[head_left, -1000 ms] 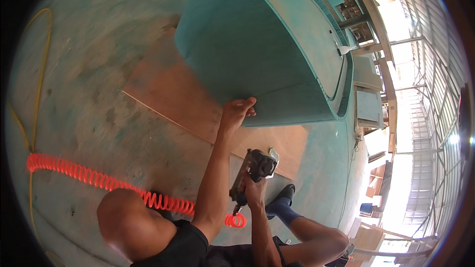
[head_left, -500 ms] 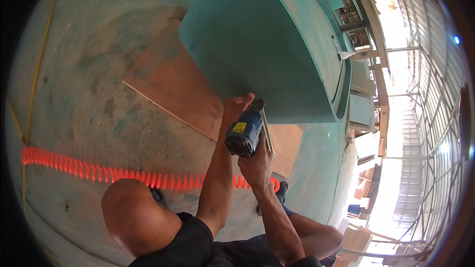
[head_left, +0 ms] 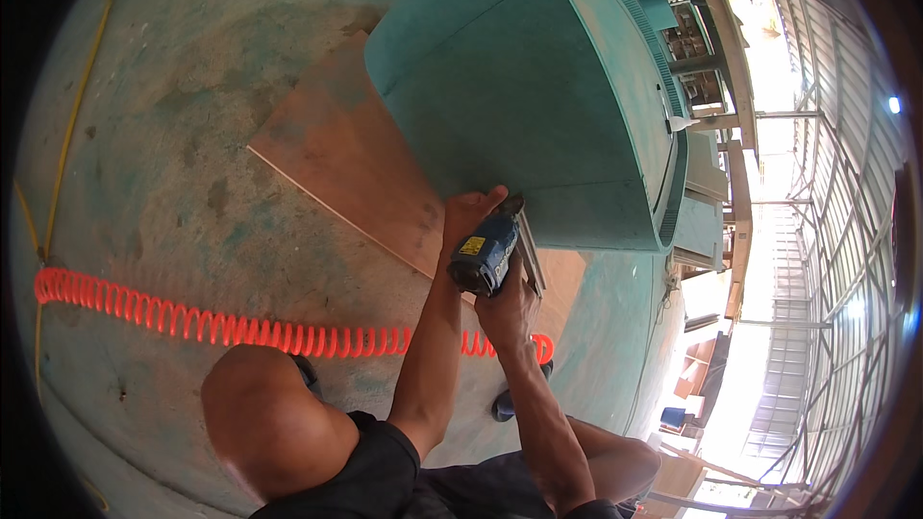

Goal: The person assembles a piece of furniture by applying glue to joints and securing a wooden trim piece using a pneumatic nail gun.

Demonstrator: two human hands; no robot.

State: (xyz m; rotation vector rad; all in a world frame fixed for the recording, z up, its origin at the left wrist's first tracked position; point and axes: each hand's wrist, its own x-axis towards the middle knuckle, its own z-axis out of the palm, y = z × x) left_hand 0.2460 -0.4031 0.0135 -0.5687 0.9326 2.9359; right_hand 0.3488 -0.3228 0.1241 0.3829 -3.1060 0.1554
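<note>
The right hand (head_left: 505, 306) is gripping the blue nail gun (head_left: 484, 255); the left hand (head_left: 468, 214), arm extended, is pressing on the green panel (head_left: 538, 106).

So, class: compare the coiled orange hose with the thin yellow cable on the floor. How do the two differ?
The coiled orange air hose is a tight spiral; the yellow cable is smooth and uncoiled. The hose is thicker and runs across the floor toward the blue nail gun in the right hand; the cable runs up the picture's left edge. Both lie on the green-stained concrete floor.
</note>
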